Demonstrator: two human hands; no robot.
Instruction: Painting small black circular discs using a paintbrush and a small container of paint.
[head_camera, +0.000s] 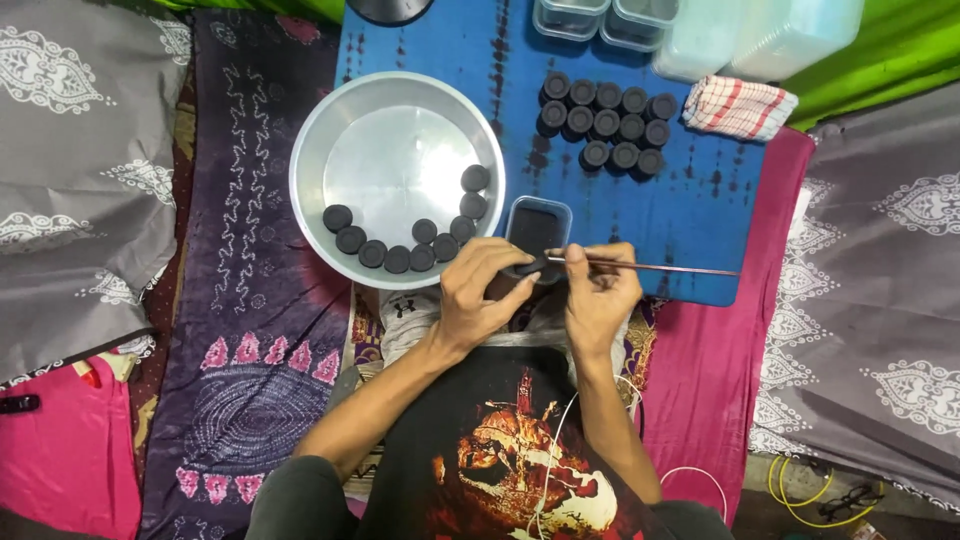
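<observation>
Pinching a small round black disc (527, 268) in the left hand (478, 293), half hidden by fingers, just near of a small black-filled rectangular plastic tub (538, 222). Gripping a thin metal rod (650, 267) in the right hand (598, 290), tip at the disc. Left: round silver metal pan (330, 130) with black discs (400, 250). Far: rows of black caps (607, 122) on blue cloth (700, 200); clear containers (605, 18) cut off.

Ten black discs (398, 259) in pan, fourteen (605, 123) outside.
</observation>
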